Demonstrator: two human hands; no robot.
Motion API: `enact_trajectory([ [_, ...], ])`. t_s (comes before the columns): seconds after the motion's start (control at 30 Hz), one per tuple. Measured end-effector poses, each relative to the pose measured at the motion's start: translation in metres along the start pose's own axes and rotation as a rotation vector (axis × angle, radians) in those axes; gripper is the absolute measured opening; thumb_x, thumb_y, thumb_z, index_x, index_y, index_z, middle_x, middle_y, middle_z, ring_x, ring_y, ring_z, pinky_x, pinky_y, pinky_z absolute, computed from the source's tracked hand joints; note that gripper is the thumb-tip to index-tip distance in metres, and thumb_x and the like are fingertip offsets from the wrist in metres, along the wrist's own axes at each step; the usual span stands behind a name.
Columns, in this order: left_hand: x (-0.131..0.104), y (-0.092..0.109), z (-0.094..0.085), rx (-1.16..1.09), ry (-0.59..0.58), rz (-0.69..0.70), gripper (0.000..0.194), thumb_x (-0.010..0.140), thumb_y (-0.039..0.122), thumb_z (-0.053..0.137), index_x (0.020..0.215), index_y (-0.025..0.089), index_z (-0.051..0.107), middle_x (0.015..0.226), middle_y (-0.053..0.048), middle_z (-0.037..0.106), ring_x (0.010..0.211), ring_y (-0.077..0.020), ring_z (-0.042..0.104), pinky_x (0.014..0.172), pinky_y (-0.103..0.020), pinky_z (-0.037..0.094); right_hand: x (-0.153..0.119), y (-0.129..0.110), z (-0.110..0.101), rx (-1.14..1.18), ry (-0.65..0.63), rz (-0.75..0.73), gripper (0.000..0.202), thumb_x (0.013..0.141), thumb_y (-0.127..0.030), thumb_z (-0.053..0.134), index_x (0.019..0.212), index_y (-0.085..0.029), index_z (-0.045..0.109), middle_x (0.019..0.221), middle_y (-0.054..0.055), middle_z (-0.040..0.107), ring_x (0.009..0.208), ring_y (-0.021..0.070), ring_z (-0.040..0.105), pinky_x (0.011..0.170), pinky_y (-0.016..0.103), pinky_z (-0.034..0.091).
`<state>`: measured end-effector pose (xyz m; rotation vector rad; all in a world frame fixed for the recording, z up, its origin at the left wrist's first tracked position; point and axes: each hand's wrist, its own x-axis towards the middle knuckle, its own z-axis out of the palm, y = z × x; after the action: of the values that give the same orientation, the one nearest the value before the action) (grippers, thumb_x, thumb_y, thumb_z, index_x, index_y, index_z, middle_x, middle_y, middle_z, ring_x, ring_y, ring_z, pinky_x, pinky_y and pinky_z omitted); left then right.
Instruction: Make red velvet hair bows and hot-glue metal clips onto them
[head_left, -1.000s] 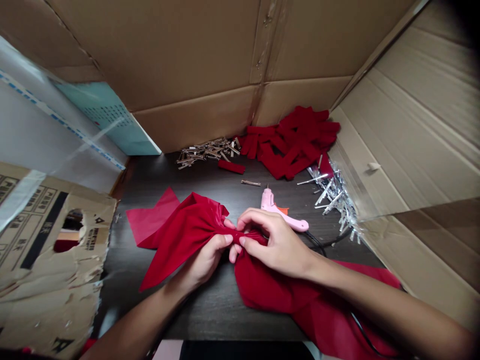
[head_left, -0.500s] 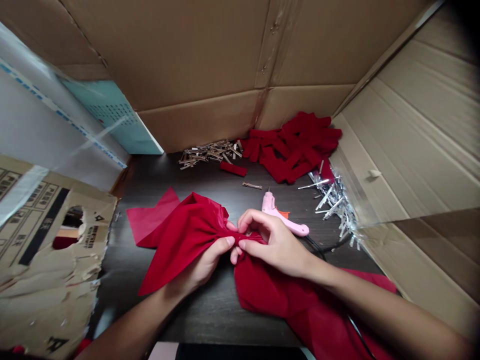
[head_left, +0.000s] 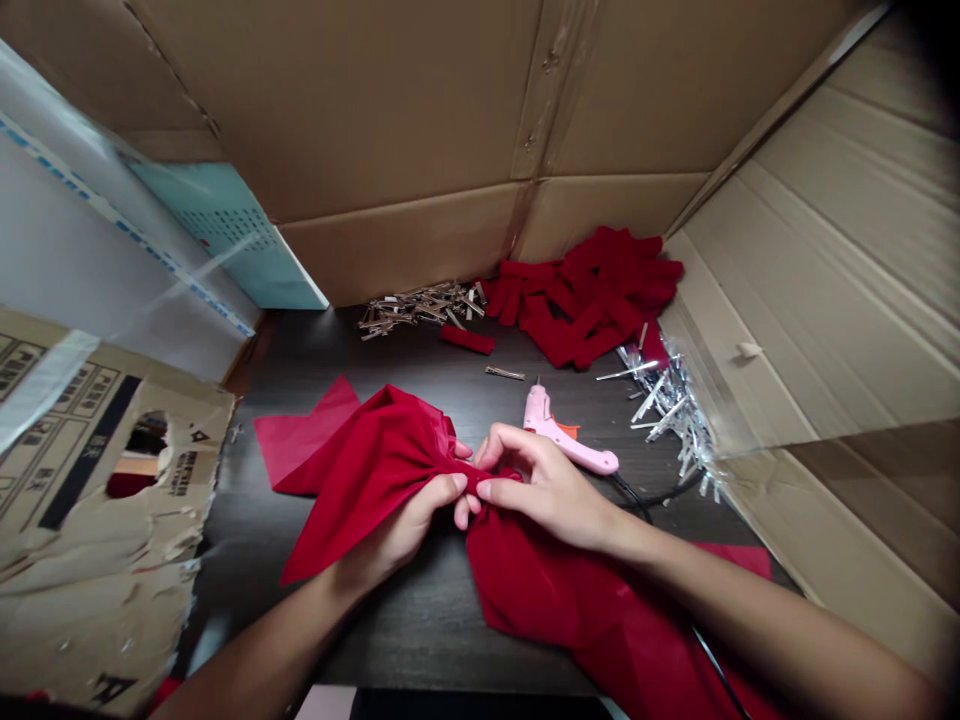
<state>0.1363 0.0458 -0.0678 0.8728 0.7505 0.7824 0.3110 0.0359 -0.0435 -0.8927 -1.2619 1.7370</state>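
A large piece of red fabric point(head_left: 375, 450) is gathered into pleats at its middle, like a bow. My left hand point(head_left: 416, 515) pinches the gathered part from the left, its thumb on top and other fingers underneath. From the right, my right hand point(head_left: 536, 485) pinches the same narrow middle between thumb and fingers. One end of the fabric fans out to the left; the other hangs down to the right beneath my right forearm. Just behind my right hand lies a pink glue gun point(head_left: 562, 430) with an orange trigger. What sits inside the pinch is partly hidden.
Metal hair clips point(head_left: 420, 305) lie heaped at the back, with one single clip point(head_left: 504, 372) nearer. Short red fabric strips point(head_left: 600, 290) are piled beside them. Silvery twist ties point(head_left: 675, 410) spread along the right cardboard wall point(head_left: 840, 260). A torn cardboard flap point(head_left: 97, 520) stands left.
Both hands keep their pinch on the fabric's middle. My right fingers have shifted very slightly left, and the right-hand part of the fabric has moved a little.
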Motion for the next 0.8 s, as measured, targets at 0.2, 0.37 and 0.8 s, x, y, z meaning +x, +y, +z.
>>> enact_trajectory([
  [0.2,0.002,0.002,0.004,0.019,0.03,-0.038,0.009,0.076,0.02,0.057,0.082,0.015,0.061,0.051,0.002,0.06,0.054,-0.0137,0.056,0.061,-0.027,0.042,0.002,0.006,0.0,0.041,0.015,-0.023,0.022,0.079,-0.023,0.067,0.074,-0.022,0.046,0.062,-0.003,0.065,0.066,0.0182,0.068,0.071,0.036,0.05],
  [0.37,0.004,0.002,0.005,-0.007,0.055,-0.078,0.012,0.071,0.02,0.058,0.081,0.016,0.062,0.047,0.003,0.058,0.052,-0.0157,0.054,0.06,-0.028,0.04,0.002,0.008,0.002,0.096,0.017,-0.028,0.022,0.078,-0.018,0.066,0.072,-0.021,0.045,0.058,-0.004,0.064,0.062,0.0177,0.067,0.069,0.034,0.049],
  [0.8,0.006,0.007,-0.005,0.041,-0.022,-0.032,0.016,0.079,0.029,0.064,0.077,0.014,0.063,0.06,0.0,0.06,0.059,-0.0136,0.052,0.064,-0.027,0.041,0.005,0.007,-0.01,0.026,0.001,0.074,0.024,0.077,-0.031,0.071,0.086,-0.02,0.051,0.074,-0.001,0.064,0.074,0.0169,0.066,0.077,0.035,0.05],
])
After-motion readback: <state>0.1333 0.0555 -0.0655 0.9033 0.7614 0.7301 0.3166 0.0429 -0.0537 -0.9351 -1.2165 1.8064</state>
